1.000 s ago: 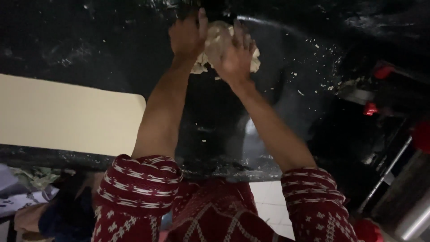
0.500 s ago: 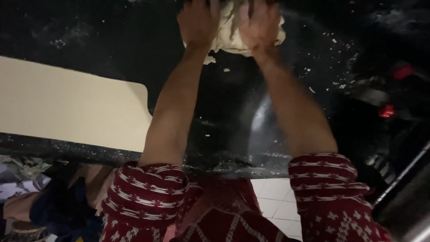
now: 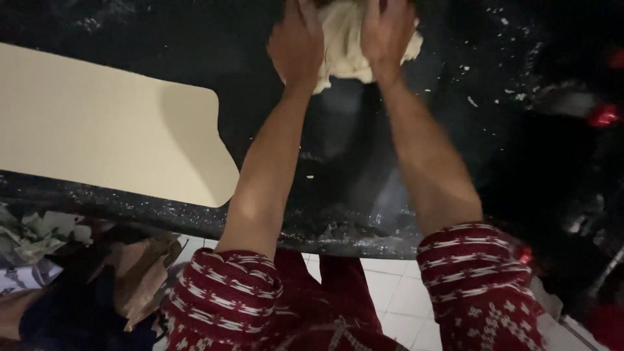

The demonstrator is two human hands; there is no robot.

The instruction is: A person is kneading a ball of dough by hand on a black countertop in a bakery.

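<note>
A pale lump of dough (image 3: 343, 40) lies on a black countertop (image 3: 351, 149) at the top centre of the head view. My left hand (image 3: 297, 44) presses on the dough's left side, fingers spread over it. My right hand (image 3: 388, 36) presses on its right side, fingers curled onto it. Both forearms reach straight out from red patterned sleeves pushed up to the elbows. The far part of the dough is cut off by the frame's top edge.
A cream-coloured board (image 3: 104, 123) lies on the counter to the left. Flour and dough crumbs (image 3: 494, 91) speckle the black surface on the right. Red knobs (image 3: 602, 115) sit at the far right. Crumpled paper and bags (image 3: 78, 260) lie below the counter edge; white floor tiles show underneath.
Both hands and the dough have shifted slightly right and nearer in the view as the head moved. The hands stay pressed on the dough, now set a little wider apart.
</note>
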